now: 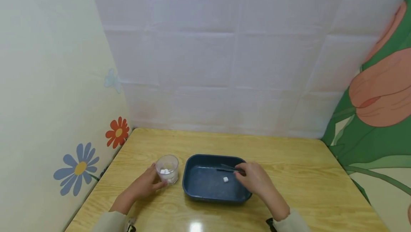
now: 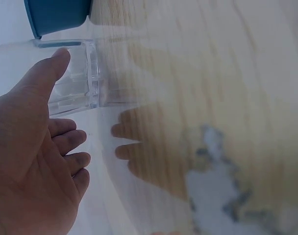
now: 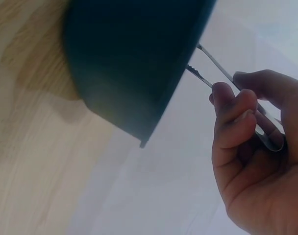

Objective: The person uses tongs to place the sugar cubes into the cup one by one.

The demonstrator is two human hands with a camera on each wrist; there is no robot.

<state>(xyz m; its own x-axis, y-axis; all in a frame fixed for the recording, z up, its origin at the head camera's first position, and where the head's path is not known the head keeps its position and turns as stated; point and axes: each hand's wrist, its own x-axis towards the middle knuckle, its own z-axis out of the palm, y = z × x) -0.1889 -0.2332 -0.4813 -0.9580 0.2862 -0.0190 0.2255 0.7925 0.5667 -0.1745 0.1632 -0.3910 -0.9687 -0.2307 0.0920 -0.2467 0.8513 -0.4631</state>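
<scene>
A clear glass (image 1: 167,170) with several small white cubes in it stands on the table, left of the blue tray. My left hand (image 1: 144,185) holds it from the left; in the left wrist view the thumb (image 2: 61,61) lies against its side. With my right hand (image 1: 254,179) I grip small metal tongs (image 3: 215,61), whose bent end sits in the palm. Their arms are spread and their tips reach over the tray's right side. One white cube (image 1: 226,179) lies on the tray floor, in front of the tongs, apart from them.
The deep blue tray (image 1: 205,199) with raised walls rests on the wood-grain table (image 1: 298,175). A pale sheet (image 1: 205,64) hangs behind the table, and printed flower panels flank it left and right.
</scene>
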